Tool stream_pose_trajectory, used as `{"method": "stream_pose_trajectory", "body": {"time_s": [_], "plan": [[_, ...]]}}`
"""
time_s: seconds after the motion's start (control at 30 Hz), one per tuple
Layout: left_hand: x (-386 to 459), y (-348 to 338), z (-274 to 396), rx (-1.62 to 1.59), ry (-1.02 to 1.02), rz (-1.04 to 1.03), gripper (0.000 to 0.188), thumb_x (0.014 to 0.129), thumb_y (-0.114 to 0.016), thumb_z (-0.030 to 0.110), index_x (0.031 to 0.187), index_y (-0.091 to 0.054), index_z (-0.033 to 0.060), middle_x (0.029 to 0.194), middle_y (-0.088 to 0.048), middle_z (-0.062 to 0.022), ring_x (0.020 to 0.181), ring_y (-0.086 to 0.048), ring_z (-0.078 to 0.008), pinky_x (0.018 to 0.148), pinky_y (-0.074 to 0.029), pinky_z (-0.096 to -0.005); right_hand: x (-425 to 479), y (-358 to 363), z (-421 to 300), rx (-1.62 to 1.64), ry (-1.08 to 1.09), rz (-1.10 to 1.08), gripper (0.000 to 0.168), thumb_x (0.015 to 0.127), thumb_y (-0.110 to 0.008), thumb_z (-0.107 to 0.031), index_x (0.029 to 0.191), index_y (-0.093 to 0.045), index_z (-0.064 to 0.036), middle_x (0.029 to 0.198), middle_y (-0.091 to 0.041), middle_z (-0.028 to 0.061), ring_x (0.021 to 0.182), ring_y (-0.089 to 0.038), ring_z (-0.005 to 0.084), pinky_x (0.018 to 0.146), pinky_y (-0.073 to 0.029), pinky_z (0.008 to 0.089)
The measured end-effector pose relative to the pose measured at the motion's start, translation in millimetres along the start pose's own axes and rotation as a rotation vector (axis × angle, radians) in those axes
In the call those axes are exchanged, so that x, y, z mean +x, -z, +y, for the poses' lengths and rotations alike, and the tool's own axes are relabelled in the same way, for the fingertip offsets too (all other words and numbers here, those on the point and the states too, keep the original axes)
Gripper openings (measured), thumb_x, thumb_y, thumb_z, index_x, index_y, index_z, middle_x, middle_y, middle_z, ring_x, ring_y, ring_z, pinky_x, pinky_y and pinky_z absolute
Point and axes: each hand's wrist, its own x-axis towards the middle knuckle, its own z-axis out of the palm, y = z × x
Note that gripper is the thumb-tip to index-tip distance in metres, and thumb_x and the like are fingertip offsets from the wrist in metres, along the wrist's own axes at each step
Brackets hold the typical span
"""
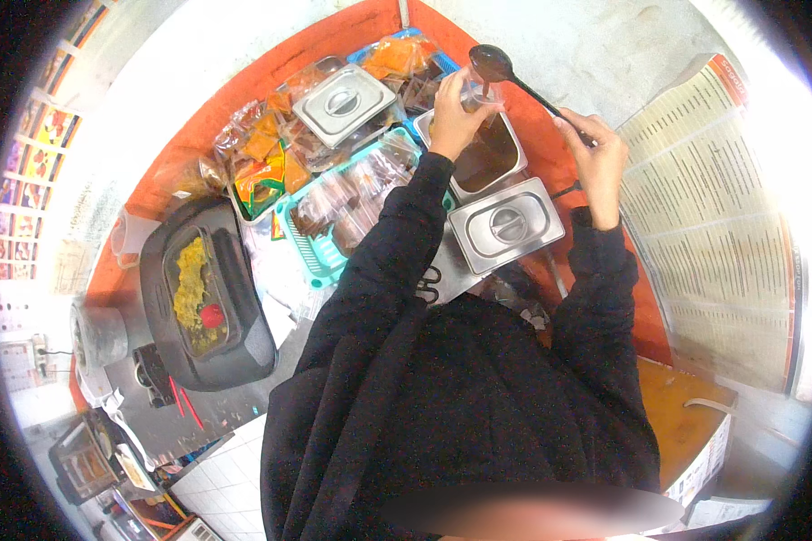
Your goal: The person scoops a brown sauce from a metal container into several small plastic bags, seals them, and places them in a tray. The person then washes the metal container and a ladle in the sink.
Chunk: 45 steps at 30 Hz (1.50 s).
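My right hand (597, 159) grips the handle of a black ladle (490, 62). Its bowl is tilted over my left hand (455, 118), and a thin stream of brown sauce (486, 89) runs down from it. Between the fingers of my left hand is a small clear plastic container or bag (477, 98), partly hidden by those fingers. Just below stands a rectangular steel pan (522, 162) with dark brown sauce inside. A steel lid (477, 247) with a recessed round grip lies on the near side of that pan.
A turquoise plastic basket (318, 274) holds several clear bags. Behind it sit bagged orange items (396, 57) and another steel lid (344, 101). At left is a black appliance (257, 338) with yellow food and a red piece under its window. A printed sheet (710, 223) hangs at right.
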Motion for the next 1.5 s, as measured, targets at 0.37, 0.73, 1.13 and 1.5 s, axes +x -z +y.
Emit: {"method": "stream_pose_trajectory", "body": {"time_s": [0.37,0.73,1.13,1.5], "plan": [[2,8,1,0.098,-0.083,0.036,0.062,0.057,-0.078,0.024,0.108,-0.051,0.0025,0.097,-0.058,-0.0092,0.096,-0.053,-0.0237,0.085,-0.041,-0.0336,-3,1,-9,-0.352,0.349,0.168,0.013,0.073,-0.064,-0.023,0.085,-0.069,-0.021,0.06,-0.052,0.0009,0.052,-0.047,0.0188,0.053,-0.03,0.0309],[-7,34,21,-0.137,0.022,0.04,0.069,0.059,-0.078,0.013,0.119,-0.046,0.0072,0.096,-0.059,-0.0043,0.091,-0.055,-0.0151,0.081,-0.043,-0.031,9,-14,13,0.549,-0.255,-0.171,0.024,0.08,-0.06,-0.019,0.095,-0.064,0.0,0.092,-0.064,0.0084,0.082,-0.058,0.0122,0.076,-0.044,0.0244],[-36,89,65,-0.256,0.295,0.155,0.067,0.063,-0.075,0.008,0.121,-0.042,0.0027,0.095,-0.057,-0.0065,0.089,-0.055,-0.0142,0.075,-0.047,-0.0263,-31,-82,40,-0.193,0.147,-0.461,0.027,0.069,-0.069,-0.023,0.09,-0.063,-0.008,0.084,-0.062,0.0104,0.075,-0.062,0.0215,0.065,-0.046,0.0323],[-96,84,101,-0.565,0.438,0.183,0.047,0.075,-0.065,0.007,0.117,-0.048,0.0005,0.096,-0.059,-0.0074,0.086,-0.056,-0.0142,0.075,-0.046,-0.0264,-75,-87,-57,0.917,-0.132,-0.264,0.02,0.071,-0.066,-0.001,0.09,-0.059,0.003,0.086,-0.061,0.0085,0.078,-0.057,0.0123,0.07,-0.045,0.0237]]}}
